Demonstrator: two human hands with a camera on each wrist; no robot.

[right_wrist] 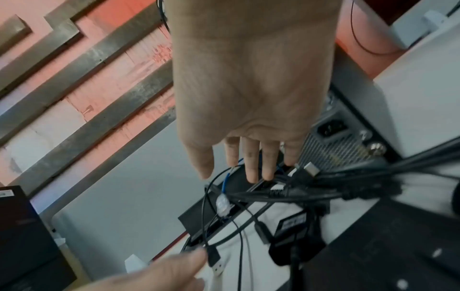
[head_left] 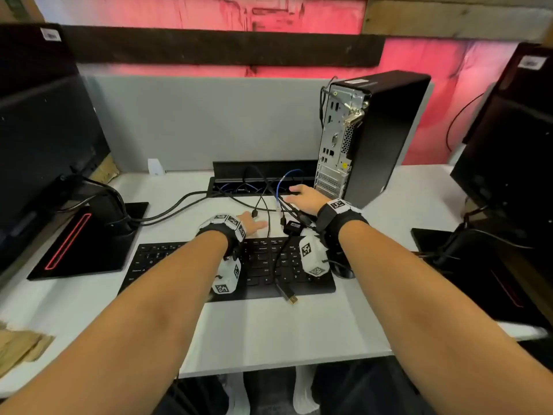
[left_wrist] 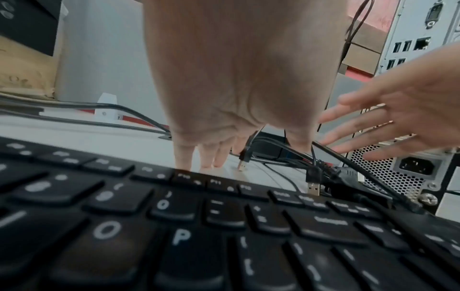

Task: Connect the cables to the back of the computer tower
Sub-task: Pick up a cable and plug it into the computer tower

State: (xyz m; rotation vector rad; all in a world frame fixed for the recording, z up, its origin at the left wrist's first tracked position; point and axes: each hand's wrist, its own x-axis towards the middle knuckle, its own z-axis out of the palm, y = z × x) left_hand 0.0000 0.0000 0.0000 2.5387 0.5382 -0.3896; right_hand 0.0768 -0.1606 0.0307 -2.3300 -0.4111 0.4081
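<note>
Head view: the desk (head_left: 269, 330) carries the computer tower (head_left: 386, 136) upright at two o'clock, its port panel turned toward me. The loose cables (head_left: 269, 205) sprawl at twelve o'clock, beyond the keyboard (head_left: 263, 265). My right hand (head_left: 303, 197) hovers flat over them, fingers spread, gripping nothing; my left hand (head_left: 251, 224) lies flat with straight fingers near a USB plug (head_left: 254, 214), also empty. I judge the cables light and limp, so I would pinch each at its stiff plug. The left wrist view alone shows the power socket (left_wrist: 417, 165) and open USB ports (left_wrist: 402, 46) clearly.
</note>
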